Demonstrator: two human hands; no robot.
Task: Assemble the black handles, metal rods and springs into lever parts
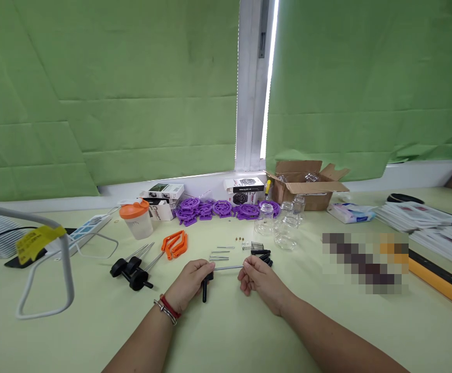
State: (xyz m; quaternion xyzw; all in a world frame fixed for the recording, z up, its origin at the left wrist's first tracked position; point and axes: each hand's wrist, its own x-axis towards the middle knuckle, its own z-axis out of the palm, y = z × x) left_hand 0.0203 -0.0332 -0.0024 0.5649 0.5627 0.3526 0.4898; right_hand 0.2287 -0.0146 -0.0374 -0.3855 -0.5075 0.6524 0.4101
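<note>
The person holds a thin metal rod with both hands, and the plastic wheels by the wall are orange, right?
No. The wheels by the wall are purple, not orange; the head view shows it. The left hand and right hand do hold the rod.

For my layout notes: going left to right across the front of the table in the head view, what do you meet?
In order: yellow tag → black-knobbed rods → left hand → metal rod held between both hands → right hand → yellow bar near the right edge.
</note>
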